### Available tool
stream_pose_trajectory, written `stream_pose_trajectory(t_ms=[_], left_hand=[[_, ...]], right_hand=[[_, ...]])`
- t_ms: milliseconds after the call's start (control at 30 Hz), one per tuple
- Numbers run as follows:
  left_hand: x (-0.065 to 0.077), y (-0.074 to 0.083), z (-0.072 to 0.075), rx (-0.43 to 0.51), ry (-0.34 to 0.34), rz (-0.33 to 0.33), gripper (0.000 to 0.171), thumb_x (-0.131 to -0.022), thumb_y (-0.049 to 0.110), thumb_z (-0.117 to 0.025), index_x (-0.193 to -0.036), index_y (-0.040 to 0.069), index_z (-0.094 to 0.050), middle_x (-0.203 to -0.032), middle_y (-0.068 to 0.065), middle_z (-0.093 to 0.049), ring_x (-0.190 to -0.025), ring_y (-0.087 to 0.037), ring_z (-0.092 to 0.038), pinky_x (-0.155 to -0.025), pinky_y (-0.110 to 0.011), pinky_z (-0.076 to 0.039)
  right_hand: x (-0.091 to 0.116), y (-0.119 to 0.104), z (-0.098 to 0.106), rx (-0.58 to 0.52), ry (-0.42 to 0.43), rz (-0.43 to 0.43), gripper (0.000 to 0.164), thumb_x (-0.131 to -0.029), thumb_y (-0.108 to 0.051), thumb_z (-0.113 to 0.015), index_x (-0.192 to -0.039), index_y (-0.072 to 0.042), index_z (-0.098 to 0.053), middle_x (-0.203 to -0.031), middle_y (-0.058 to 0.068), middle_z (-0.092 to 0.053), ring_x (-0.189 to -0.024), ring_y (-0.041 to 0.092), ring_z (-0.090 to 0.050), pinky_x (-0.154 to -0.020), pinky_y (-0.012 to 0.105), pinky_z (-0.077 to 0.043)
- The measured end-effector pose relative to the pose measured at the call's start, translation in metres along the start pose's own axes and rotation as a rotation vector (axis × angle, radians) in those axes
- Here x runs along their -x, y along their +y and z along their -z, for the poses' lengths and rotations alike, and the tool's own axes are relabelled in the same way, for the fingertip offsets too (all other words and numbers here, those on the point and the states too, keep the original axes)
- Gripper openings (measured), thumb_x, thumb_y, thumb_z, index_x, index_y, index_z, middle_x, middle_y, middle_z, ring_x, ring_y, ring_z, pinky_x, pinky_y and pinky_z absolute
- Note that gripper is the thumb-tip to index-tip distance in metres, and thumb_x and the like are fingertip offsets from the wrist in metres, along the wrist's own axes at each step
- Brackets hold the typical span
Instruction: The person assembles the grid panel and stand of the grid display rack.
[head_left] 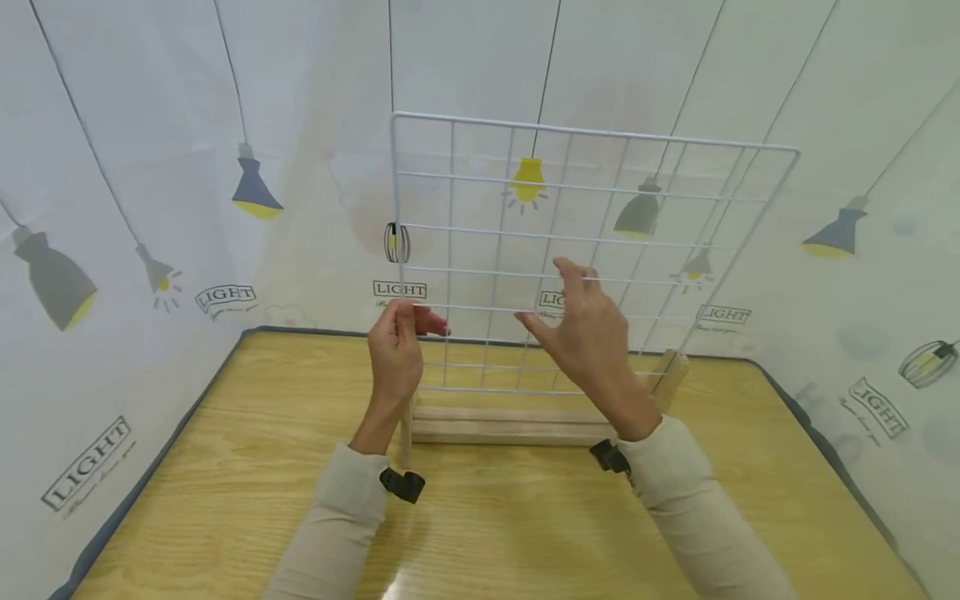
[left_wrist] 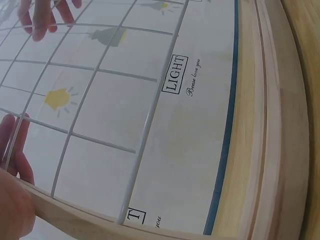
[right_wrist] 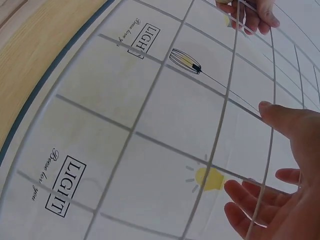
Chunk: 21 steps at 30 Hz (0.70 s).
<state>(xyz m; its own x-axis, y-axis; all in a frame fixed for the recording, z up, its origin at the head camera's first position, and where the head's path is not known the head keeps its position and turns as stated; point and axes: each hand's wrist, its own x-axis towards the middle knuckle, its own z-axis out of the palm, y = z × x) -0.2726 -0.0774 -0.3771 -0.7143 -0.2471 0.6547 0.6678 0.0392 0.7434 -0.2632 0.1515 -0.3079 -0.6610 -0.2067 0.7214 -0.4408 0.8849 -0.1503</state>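
Note:
A white wire grid panel (head_left: 510, 275) stands upright, tilted, in a wooden stand (head_left: 517, 433). My left hand (head_left: 396, 354) grips the panel's left edge near the wooden side post (left_wrist: 75, 215), its fingers curled behind the wires. In the left wrist view, the grid's bottom wire (left_wrist: 146, 135) meets that post. My right hand (head_left: 592, 337) is spread at the middle of the panel, thumb and fingers apart. In the right wrist view, wires cross in front of its fingers (right_wrist: 265, 200), and it grips nothing visible.
The stand's right post (head_left: 670, 375) rises at the panel's lower right. Underneath is a yellow wood-grain tabletop (head_left: 225, 500). White sheeting printed with lamps (head_left: 255, 187) encloses the back and sides. Both wrists wear a black strap (head_left: 402, 485).

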Motion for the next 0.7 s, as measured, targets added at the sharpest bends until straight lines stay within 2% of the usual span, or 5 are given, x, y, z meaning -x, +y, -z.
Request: stream_pose_trajectory(t_ms=[167, 300, 500, 600, 700], left_hand=[[0.001, 0.002, -0.001, 0.002, 0.006, -0.004, 0.034, -0.108, 0.014, -0.039, -0.096, -0.010, -0.059, -0.081, -0.026, -0.070, -0.070, -0.006, -0.069, -0.072, -0.022, -0.057], [0.001, 0.000, -0.001, 0.003, 0.001, 0.002, 0.034, -0.108, 0.014, -0.039, -0.097, -0.010, -0.059, -0.081, -0.025, -0.070, -0.069, -0.006, -0.069, -0.074, -0.022, -0.057], [0.001, -0.001, -0.001, -0.008, 0.005, -0.008, 0.033, -0.108, 0.015, -0.040, -0.098, -0.010, -0.059, -0.082, -0.026, -0.070, -0.070, -0.004, -0.069, -0.073, -0.022, -0.057], [0.000, 0.000, -0.001, -0.019, 0.002, -0.009, 0.034, -0.108, 0.017, -0.039, -0.098, -0.009, -0.059, -0.082, -0.026, -0.070, -0.070, -0.004, -0.069, -0.072, -0.021, -0.056], [0.001, 0.000, -0.001, -0.023, -0.002, -0.004, 0.035, -0.108, 0.018, -0.039, -0.098, -0.009, -0.059, -0.082, -0.025, -0.071, -0.070, -0.004, -0.069, -0.072, -0.022, -0.055]], right_hand=[[0.002, 0.010, 0.019, -0.101, -0.119, 0.051, 0.085, -0.086, -0.034, -0.079, -0.153, -0.007, -0.034, -0.121, 0.023, -0.065, -0.105, 0.038, -0.064, -0.082, 0.052, -0.056], [0.008, 0.021, 0.037, -0.190, -0.097, 0.100, 0.075, -0.090, -0.021, -0.074, -0.152, -0.008, -0.034, -0.123, 0.019, -0.067, -0.102, 0.035, -0.068, -0.081, 0.050, -0.058], [0.008, 0.045, 0.050, -0.260, 0.400, 0.145, 0.029, -0.090, -0.004, -0.065, -0.118, 0.004, -0.062, -0.092, 0.018, -0.073, -0.079, 0.034, -0.069, -0.073, 0.031, -0.056], [0.005, 0.055, 0.056, -0.266, 0.649, 0.020, 0.023, -0.091, -0.006, -0.060, -0.108, 0.008, -0.064, -0.097, 0.023, -0.068, -0.091, 0.036, -0.063, -0.083, 0.026, -0.047], [0.006, 0.071, 0.062, -0.311, 0.701, -0.145, 0.028, -0.092, -0.009, -0.057, -0.116, 0.005, -0.061, -0.113, 0.025, -0.061, -0.108, 0.033, -0.056, -0.091, 0.027, -0.042]])
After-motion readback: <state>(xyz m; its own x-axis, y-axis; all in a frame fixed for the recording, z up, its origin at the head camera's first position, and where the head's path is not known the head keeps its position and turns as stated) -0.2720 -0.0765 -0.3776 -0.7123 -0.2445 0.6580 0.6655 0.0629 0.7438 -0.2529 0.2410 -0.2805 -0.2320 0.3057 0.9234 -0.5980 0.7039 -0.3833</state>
